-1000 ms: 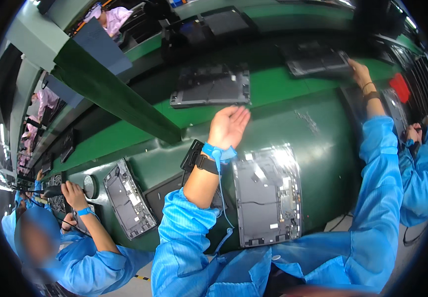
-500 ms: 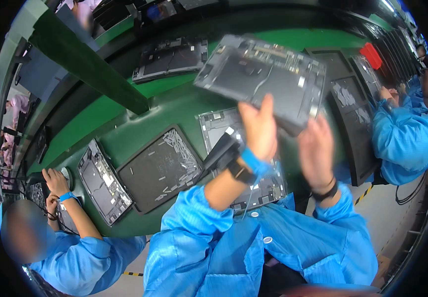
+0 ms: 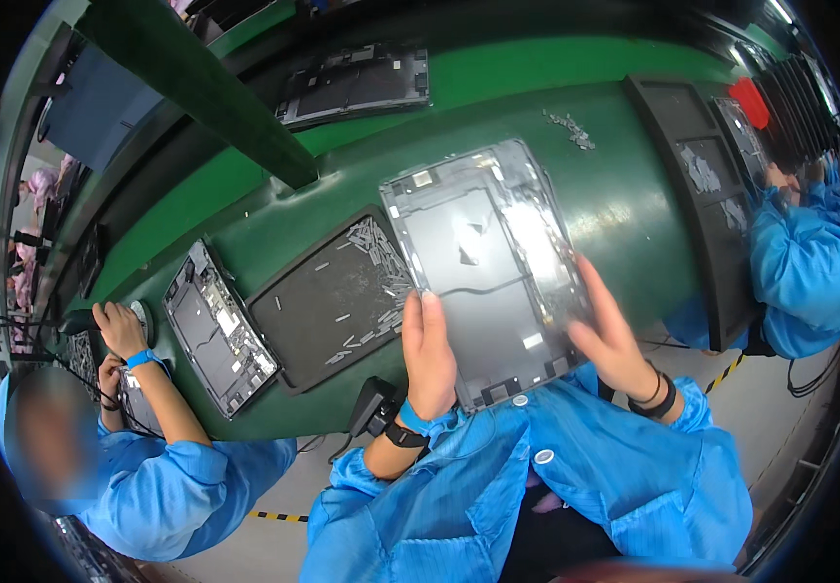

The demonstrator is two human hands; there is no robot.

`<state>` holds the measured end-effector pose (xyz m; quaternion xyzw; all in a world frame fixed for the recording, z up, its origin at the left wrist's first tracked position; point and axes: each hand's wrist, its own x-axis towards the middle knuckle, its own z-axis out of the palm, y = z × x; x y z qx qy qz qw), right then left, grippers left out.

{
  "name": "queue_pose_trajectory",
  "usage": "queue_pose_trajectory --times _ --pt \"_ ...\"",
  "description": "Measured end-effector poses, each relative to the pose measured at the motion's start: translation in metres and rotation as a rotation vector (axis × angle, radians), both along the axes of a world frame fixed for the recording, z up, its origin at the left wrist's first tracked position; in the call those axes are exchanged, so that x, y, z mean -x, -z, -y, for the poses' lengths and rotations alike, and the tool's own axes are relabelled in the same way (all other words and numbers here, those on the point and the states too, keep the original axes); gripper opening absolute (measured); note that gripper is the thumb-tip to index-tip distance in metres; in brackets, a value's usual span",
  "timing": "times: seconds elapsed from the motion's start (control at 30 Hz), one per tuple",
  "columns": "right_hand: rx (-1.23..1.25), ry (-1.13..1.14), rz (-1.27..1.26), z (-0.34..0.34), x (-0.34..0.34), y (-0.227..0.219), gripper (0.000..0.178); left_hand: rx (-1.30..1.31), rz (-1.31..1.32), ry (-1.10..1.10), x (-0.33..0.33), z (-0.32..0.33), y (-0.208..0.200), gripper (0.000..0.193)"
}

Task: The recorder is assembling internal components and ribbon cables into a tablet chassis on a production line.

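Note:
I hold a flat grey tablet back cover [image 3: 483,262] with both hands, tilted in front of my chest above the green bench. My left hand [image 3: 428,355] grips its lower left edge, thumb on the inner face. My right hand [image 3: 609,335] grips the lower right edge. The cover's inner side faces me, with a small component near its top corner and a shiny film over the right half. Both my sleeves are blue, and a blue wrist strap sits on my left wrist.
A dark tray [image 3: 337,296] with several small strips lies left of the cover. Another open tablet shell [image 3: 216,330] lies before a co-worker's hand [image 3: 119,325] at the left. A further shell [image 3: 352,83] rests on the green conveyor. Dark trays [image 3: 702,194] and another person's sleeve [image 3: 804,262] are at the right.
The cover has come down from raised over the bench to close in front of my chest. My view has dropped toward the near bench edge.

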<state>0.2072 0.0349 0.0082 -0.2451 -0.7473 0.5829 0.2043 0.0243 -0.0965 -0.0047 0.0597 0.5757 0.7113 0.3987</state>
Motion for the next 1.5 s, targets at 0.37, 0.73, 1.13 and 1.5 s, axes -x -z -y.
queue_pose_trajectory --times 0.37,0.73,1.13,1.5 --pt "-1.214 -0.065 0.214 -0.091 0.073 -0.038 0.035 0.069 -0.156 0.091 0.002 0.006 0.017 0.04" --pt "-1.604 -0.341 0.356 -0.106 0.104 -0.028 0.03 0.369 -0.833 0.392 0.017 0.017 0.0 0.049" --pt "-1.624 -0.302 0.164 -0.107 0.097 -0.016 0.034 0.498 -1.016 0.426 0.014 0.017 -0.002 0.06" --pt "-1.376 -0.454 -0.141 -0.124 0.107 -0.024 0.028 0.57 -1.16 0.428 0.016 0.015 -0.005 0.064"
